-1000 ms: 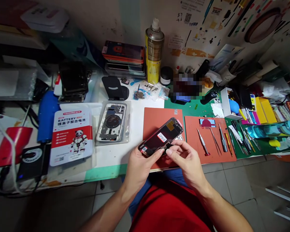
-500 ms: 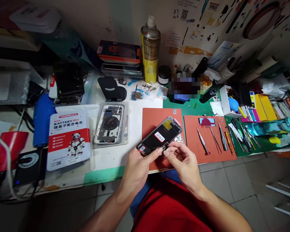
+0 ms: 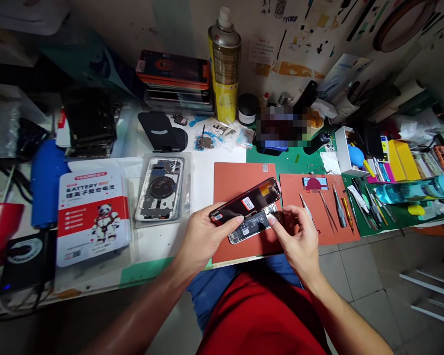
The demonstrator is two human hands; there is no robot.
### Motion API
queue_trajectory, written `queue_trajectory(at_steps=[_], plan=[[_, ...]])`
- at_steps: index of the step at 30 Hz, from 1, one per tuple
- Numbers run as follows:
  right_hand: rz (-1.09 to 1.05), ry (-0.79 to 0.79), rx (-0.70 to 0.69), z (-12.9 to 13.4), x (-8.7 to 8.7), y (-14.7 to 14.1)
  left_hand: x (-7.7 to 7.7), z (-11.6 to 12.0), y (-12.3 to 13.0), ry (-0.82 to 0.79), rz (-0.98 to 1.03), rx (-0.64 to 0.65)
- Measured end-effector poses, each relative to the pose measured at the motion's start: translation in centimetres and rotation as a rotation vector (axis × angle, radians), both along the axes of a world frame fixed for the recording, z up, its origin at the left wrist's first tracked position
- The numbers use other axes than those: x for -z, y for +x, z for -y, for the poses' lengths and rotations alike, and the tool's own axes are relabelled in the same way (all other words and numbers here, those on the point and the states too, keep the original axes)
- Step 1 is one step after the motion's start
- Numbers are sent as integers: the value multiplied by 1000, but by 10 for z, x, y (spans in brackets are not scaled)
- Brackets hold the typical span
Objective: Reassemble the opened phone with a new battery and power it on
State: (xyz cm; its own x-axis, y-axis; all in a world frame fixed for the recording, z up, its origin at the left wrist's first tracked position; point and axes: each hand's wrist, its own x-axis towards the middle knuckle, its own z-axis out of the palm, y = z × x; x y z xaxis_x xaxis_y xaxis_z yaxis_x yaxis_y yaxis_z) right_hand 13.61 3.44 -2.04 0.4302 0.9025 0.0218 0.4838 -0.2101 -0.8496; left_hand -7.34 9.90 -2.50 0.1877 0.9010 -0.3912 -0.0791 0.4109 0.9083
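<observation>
My left hand (image 3: 207, 231) is closed on the left end of a phone screen (image 3: 237, 204), its dark back with white labels turned up and tilted. Beneath it lies an opened phone body (image 3: 252, 228) with a black battery, partly covered by the screen, over an orange mat (image 3: 229, 177). At the body's right end is my right hand (image 3: 298, 236), its thumb and fingers apart. The thumb tip is at the body's edge; whether it presses there I cannot tell. Small parts at that end are too small to make out.
Right of the hands, a second orange mat (image 3: 292, 185) bears a screwdriver (image 3: 339, 209) and tweezers (image 3: 329, 212). A white phone housing (image 3: 160, 190) and battery packs (image 3: 92, 217) lie left. A spray can (image 3: 225, 69) stands behind. A water bottle (image 3: 416, 191) lies far right.
The screen has tipped up and away, uncovering the phone body's battery. My right hand has moved right, off the screen's lower edge, and its fingers have spread.
</observation>
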Motion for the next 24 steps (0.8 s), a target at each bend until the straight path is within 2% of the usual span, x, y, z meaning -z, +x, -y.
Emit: queue_trajectory(at_steps=[4,15,24], plan=[[124,-17,-13,-4,6,-8,-5,-12,3,78,-90,78],[60,-170,-2,-15,10,-15,1,-20,12,124,-131,162],[117,-99,11,-17,23,-19,10,-24,13,194,-204,161]])
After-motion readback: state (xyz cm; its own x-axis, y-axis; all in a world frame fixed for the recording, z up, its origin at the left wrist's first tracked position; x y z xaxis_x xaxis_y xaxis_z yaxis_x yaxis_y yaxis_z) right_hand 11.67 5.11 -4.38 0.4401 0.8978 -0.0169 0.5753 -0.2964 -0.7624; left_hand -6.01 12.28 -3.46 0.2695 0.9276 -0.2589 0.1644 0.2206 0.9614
